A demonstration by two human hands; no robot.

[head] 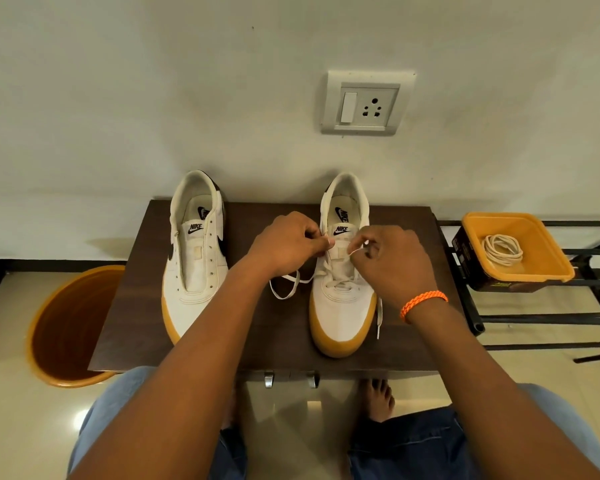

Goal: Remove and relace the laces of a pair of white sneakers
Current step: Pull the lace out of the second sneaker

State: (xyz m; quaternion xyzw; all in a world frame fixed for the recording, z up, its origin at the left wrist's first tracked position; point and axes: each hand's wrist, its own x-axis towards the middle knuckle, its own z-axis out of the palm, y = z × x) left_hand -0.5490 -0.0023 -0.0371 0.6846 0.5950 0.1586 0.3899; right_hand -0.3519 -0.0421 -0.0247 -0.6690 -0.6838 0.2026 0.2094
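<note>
Two white sneakers with tan soles stand on a dark wooden table (278, 355), toes toward me. The left sneaker (196, 258) has bare eyelets and no lace. The right sneaker (342, 299) carries a white lace (286, 285) through its lower eyelets. My left hand (288, 244) pinches the lace at the shoe's left eyelet row, near the tongue. My right hand (392, 258), with an orange band on the wrist, pinches a strand at the right eyelet row. One loose end loops on the table between the shoes; the other hangs beside the right shoe's toe.
A yellow tub (515, 251) on a black metal rack at the right holds a coiled white lace (501, 249). An orange bucket (66, 327) stands on the floor at the left. The wall with a socket plate (366, 103) rises right behind the table.
</note>
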